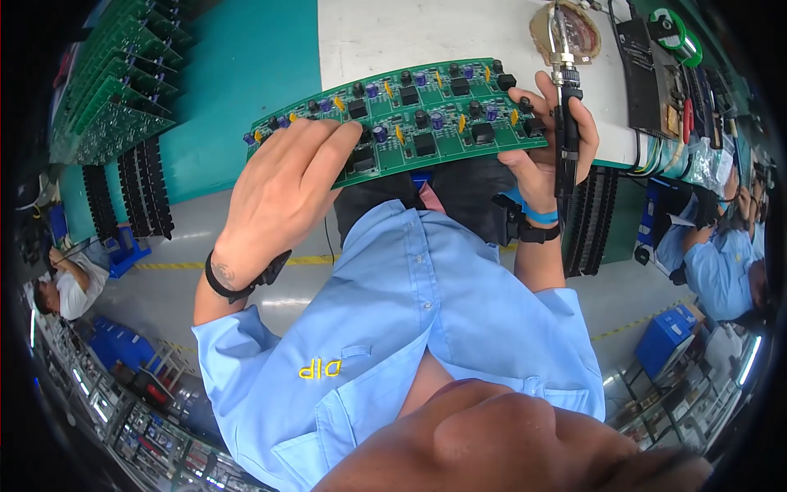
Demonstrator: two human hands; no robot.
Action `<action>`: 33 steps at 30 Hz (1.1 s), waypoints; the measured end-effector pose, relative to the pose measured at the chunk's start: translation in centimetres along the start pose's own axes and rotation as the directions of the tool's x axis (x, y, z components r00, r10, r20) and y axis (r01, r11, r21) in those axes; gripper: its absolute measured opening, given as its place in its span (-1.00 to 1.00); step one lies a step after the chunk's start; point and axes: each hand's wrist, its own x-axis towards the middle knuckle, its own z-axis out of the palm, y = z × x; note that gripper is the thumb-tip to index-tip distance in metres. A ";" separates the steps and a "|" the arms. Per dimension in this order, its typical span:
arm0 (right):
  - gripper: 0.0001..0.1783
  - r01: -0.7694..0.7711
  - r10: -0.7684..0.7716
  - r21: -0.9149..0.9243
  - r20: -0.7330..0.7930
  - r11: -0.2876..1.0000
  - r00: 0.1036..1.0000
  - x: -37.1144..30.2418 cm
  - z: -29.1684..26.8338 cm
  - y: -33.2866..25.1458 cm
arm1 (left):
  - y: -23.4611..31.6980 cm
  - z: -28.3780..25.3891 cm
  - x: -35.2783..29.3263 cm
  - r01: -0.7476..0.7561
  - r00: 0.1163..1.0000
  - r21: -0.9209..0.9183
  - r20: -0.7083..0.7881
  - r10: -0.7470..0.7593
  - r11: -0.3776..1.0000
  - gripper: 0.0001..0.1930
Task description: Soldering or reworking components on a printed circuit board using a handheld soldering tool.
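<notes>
A long green circuit board (447,156) carries rows of black, purple and yellow components. It is tilted up at the near edge of the workbench, its component side in view. My left hand (283,184) grips its left part, with the fingers curled over the components and the thumb hidden. At the right end, my right hand (537,168) has its thumb by the lower edge and its fingers by the upper corner. A soldering iron (566,135) with a black handle also lies in my right hand, its metal end pointing away from me.
Several green circuit boards (106,102) stand in a row at the far left. A round tip-cleaning dish (578,37), a green solder spool (679,41), a black box (643,86) and red-handled pliers (687,123) sit at the far right. Other people (725,262) are at both sides.
</notes>
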 end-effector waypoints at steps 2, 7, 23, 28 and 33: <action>0.13 0.001 -0.001 -0.008 -0.010 1.000 1.000 0.1 0.1 -0.1 | 0.4 0.0 0.3 0.034 0.999 0.030 0.035 -0.035 0.999 -0.30; 0.14 0.083 -0.083 -0.024 0.006 0.996 0.997 0.1 0.2 -0.5 | 2.1 0.4 1.4 0.011 0.999 0.100 -0.036 -0.008 0.995 -0.32; 0.15 0.155 -0.151 -0.046 0.089 0.987 0.985 0.0 0.6 -1.6 | 5.4 2.5 4.6 -0.032 0.992 -0.103 -0.125 0.019 0.994 -0.40; 0.14 0.162 -0.159 -0.034 0.083 0.986 0.984 0.0 0.7 -1.6 | 5.5 2.5 4.9 -0.022 0.996 -0.115 -0.090 0.011 0.993 -0.47; 0.13 0.184 -0.180 -0.052 0.075 0.982 0.981 0.2 0.8 -1.8 | 5.2 3.0 4.9 -0.044 0.992 -0.064 -0.123 0.036 0.997 -0.55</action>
